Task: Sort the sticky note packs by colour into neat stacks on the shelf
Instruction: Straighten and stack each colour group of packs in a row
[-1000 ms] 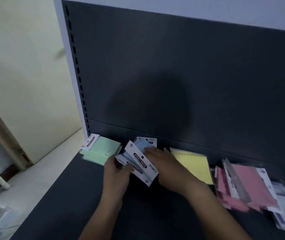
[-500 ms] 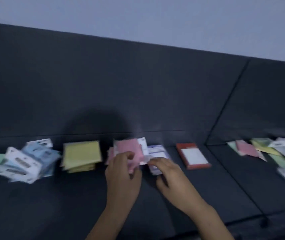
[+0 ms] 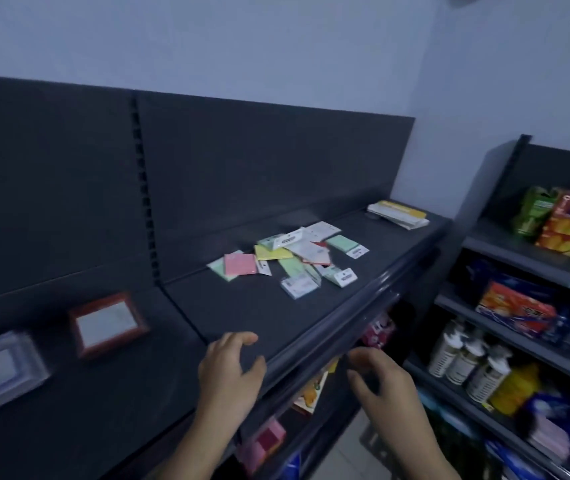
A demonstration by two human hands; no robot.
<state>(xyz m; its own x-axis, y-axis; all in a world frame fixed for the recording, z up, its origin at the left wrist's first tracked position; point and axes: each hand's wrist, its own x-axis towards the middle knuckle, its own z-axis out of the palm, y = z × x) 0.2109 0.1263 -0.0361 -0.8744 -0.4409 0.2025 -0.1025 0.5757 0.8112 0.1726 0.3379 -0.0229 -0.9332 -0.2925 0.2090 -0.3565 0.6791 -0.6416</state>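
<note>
Mid-frame on the shelf [image 3: 242,306], the jumbled sticky note packs [image 3: 290,262] are lying up and right of the left hand [image 3: 231,370], nearer it than the right hand [image 3: 380,386]; both hands' fingers [image 3: 239,339] are hanging loosely spread, holding nothing.

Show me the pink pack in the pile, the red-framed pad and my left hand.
pink pack [image 3: 240,264], head view, its face.
red-framed pad [image 3: 106,323], head view, white centre.
left hand [image 3: 229,372], head view, its back.

Head view, downward-right over shelf [image 3: 311,317].

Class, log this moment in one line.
left grip: open, empty | right grip: open, empty | packs: mixed pile on shelf
</note>
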